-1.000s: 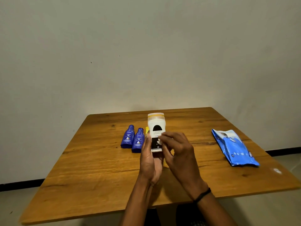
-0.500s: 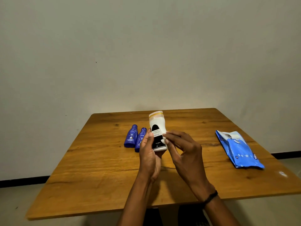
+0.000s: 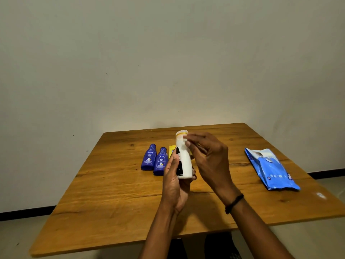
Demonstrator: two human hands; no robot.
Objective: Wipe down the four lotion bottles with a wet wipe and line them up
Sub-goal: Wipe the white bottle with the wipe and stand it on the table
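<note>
My left hand [image 3: 173,182] grips a white lotion bottle [image 3: 185,161] with a black label and a yellow-ringed cap, holding it upright above the table's middle. The fingers of my right hand [image 3: 209,159] press a small pale wet wipe [image 3: 200,147], mostly hidden, against the bottle's upper side just below the cap. Two dark blue bottles [image 3: 148,157] [image 3: 160,161] lie side by side on the table to the left. A yellow bottle [image 3: 171,149] lies beside them, largely hidden behind my left hand.
A blue pack of wet wipes [image 3: 270,169] lies on the right side of the wooden table [image 3: 115,202]. A plain wall stands right behind the table's far edge. A small pale spot [image 3: 320,195] sits near the right front corner.
My left hand has turned the white bottle, so its black label now faces left. My right hand has slid from the bottle's lower middle up to just below the cap.
</note>
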